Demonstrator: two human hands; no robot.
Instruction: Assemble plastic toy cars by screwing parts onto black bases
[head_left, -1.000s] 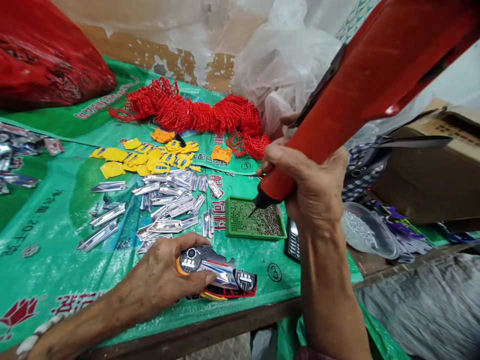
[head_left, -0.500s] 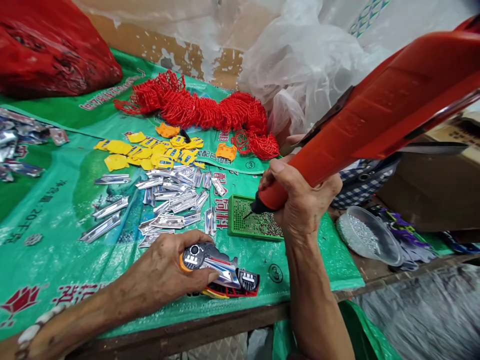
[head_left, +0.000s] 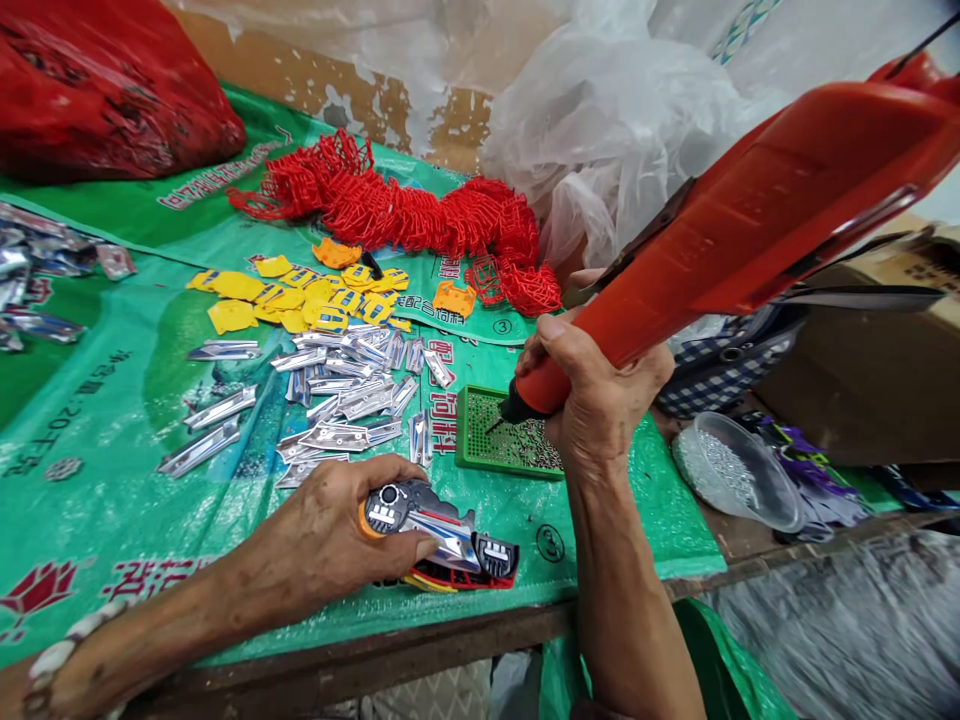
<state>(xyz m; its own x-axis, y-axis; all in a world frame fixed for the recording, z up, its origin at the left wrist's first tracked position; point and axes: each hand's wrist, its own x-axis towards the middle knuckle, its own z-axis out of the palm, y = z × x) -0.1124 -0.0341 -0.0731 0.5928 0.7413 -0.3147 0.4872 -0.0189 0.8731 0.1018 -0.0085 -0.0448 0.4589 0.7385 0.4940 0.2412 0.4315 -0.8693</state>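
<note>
My left hand is closed around a toy vehicle body in grey, silver, red and yellow, low over the front of the green sheet. In my right hand is a red electric screwdriver, tilted with its tip down and left. Its thin bit points into a green perforated tray, where many tiny screws lie on the right side; whether the bit touches one I cannot tell. Left of the tray is a pile of silver plastic parts.
Yellow parts and a long heap of red lattice pieces lie farther back. A red bag stands at the far left, clear plastic bags at the back. On the right are a bowl of small clear-looking bits and a cardboard box.
The screwdriver's rear end has swung slightly lower while its bit stays over the green tray. My left hand and the toy body are nearly unmoved.
</note>
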